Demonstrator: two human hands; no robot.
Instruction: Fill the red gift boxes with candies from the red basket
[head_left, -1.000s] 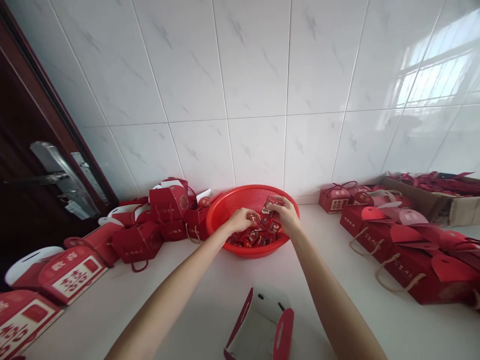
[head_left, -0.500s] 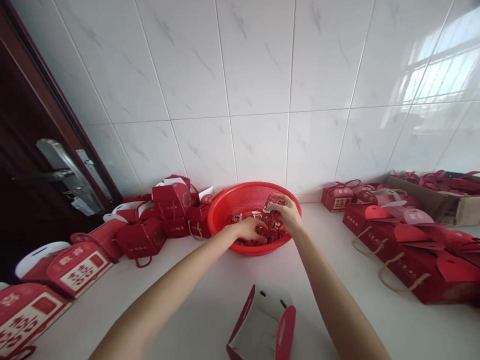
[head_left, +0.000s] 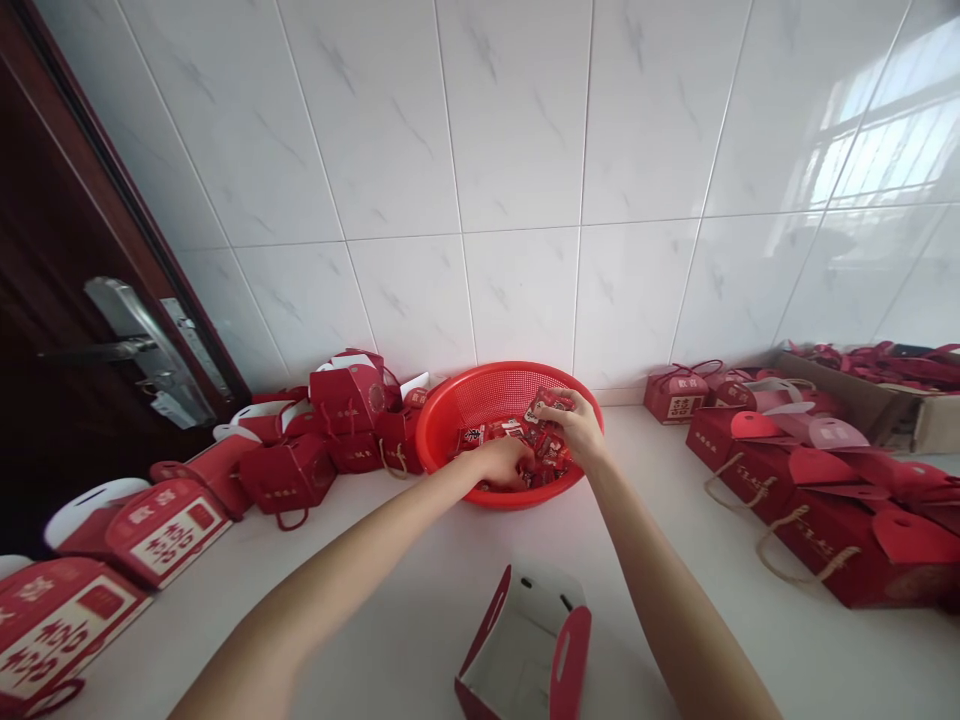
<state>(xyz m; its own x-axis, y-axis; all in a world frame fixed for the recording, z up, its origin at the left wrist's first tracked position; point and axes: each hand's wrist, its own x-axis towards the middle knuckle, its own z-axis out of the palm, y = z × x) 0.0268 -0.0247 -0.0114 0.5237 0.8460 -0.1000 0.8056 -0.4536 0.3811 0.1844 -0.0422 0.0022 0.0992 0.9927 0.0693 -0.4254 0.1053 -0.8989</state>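
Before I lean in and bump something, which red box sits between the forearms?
The open red box at the bottom centre, in front of the red basket, its white inside showing; the other boxes are grouped left and right.

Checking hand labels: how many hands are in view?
2: the left hand is among the red packets inside the basket; the right hand holds a small packet at the basket's right side.
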